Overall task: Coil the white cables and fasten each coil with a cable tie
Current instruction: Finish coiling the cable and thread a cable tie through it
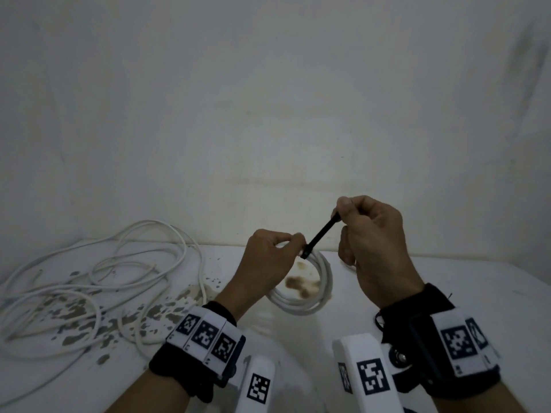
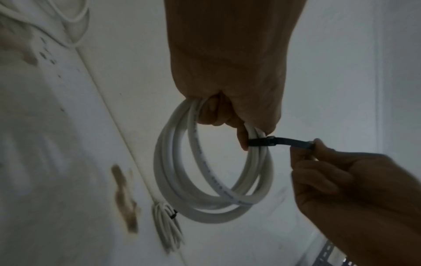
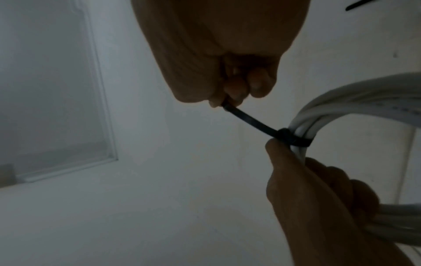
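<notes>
Plain whitish wall [image 1: 268, 99] seen behind white tabletop [image 1: 462, 278]; light dim, greyish. Tabletop surface marked by brown stains [image 1: 298, 283] and grey flaked patches [image 1: 77, 311] at left. Recessed rectangular panel [image 3: 52, 100] noted in right wrist view; nature not determinable.

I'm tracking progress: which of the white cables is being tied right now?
The coiled white cable gripped by the left hand, ringed by a black cable tie the right hand pulls; the loose white cables lie untied.

Stained white table [image 1: 447, 293], white wall [image 1: 268, 99]
</notes>
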Tool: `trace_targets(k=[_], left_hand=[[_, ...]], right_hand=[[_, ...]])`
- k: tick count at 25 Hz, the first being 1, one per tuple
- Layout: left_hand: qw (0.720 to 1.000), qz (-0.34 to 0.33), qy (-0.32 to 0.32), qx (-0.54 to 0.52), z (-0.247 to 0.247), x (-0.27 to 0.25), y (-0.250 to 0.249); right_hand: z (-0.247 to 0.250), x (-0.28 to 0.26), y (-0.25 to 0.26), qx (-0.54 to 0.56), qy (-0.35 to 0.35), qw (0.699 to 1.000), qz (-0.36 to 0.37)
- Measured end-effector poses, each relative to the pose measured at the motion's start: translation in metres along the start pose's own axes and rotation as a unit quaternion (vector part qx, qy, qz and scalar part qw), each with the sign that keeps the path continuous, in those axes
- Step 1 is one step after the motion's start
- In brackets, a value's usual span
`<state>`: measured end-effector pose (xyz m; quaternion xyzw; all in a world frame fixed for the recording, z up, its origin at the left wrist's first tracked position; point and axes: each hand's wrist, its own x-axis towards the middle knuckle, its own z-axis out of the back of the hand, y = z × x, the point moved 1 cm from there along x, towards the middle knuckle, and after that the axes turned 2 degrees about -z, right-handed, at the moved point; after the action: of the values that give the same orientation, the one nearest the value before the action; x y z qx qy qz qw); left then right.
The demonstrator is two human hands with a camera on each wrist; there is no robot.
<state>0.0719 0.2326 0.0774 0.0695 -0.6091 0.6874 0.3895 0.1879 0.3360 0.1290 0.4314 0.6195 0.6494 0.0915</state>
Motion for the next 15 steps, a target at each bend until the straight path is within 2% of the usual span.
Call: trace_targets(k=[2, 4, 7, 10, 12, 14, 15], left_hand=[[0.998, 0.052, 0.003, -0.022, 0.002, 0.004, -0.005], [0.987, 0.145, -0.016, -0.072, 0.004, 0.007, -0.007], [0.953, 0.258, -0.031, -0.158, 0.006, 0.01, 0.0], [0.919, 0.3, -0.035, -0.255, 0.006, 0.011, 0.008], [0.911, 0.307, -0.04, -0.273, 0.007, 0.013, 0.015], [0.905, 0.318, -0.037, -0.281, 0.008, 0.014, 0.023], [0.899, 0.327, -0.03, -0.289, 0.008, 0.015, 0.028]], right_hand=[[0.002, 0.0, 0.005, -0.028, 0.019, 0.999, 0.022], [0.002, 0.002, 0.005, -0.054, 0.029, 0.998, 0.013], [0.004, 0.003, -0.015, -0.125, 0.048, 0.988, -0.083], [0.008, 0.003, -0.044, -0.187, 0.138, 0.949, -0.214], [0.012, 0.002, -0.058, -0.114, 0.206, 0.929, -0.286], [0.016, 0.003, -0.068, -0.024, 0.211, 0.925, -0.316], [0.019, 0.005, -0.071, -0.017, 0.208, 0.927, -0.311]])
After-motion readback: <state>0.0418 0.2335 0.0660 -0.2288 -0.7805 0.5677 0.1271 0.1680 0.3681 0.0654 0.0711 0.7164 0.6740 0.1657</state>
